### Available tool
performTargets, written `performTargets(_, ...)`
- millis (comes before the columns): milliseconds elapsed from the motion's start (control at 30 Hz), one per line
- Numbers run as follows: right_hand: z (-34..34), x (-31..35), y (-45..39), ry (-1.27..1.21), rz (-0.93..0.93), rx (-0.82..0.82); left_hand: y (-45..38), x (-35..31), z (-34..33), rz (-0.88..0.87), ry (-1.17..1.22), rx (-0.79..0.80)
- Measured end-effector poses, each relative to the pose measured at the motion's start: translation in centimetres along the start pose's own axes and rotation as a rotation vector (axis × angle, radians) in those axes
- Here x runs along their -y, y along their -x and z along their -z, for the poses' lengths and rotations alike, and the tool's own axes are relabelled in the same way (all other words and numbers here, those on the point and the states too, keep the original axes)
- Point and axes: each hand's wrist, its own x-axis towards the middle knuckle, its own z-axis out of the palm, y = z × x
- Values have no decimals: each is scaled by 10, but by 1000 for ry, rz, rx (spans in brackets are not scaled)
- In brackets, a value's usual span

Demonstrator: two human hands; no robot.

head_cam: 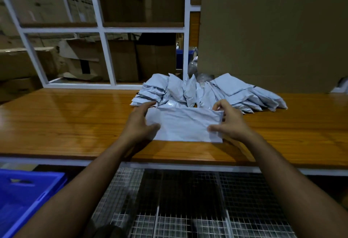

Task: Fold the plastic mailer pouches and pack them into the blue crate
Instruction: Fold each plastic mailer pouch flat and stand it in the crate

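A white plastic mailer pouch (183, 124) lies flat on the wooden table (75, 124), near its front edge. My left hand (140, 122) holds the pouch's left edge, thumb on top and fingers along the far corner. My right hand (228, 121) pinches its right edge between thumb and fingers. Behind the pouch lies a heap of several more white pouches (207, 91). The blue crate (24, 196) stands below the table at the lower left, only partly in view.
A white metal shelf frame (105, 55) with cardboard boxes rises behind the table. A large cardboard sheet (273, 30) stands at the back right. A wire mesh rack (188, 205) lies under the table's front edge.
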Motion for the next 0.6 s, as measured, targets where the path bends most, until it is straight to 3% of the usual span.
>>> performTargets(100, 5, 10, 1, 29, 162, -128, -7, -1, 7, -214, -59, -141)
performTargets(167, 5, 8, 5, 128, 241, -73, -2, 4, 7, -262, -111, -115)
performTargets(300, -3, -15, 21, 235, 159, 232, 23, 26, 5, -215, -191, 253)
performTargets(367, -4, -24, 27, 183, 116, 281, 29, 32, 9, -155, -94, 353)
performTargets(467, -4, -16, 24, -2, 27, 118, 28, 29, 17, -10, 27, 205)
performTargets(533, -11, 2, 12, -109, 24, 10, 23, 21, 14, -2, -55, 105)
performTargets(600, -29, 19, -5, -110, 56, 11, 17, 4, 1, 13, -130, 86)
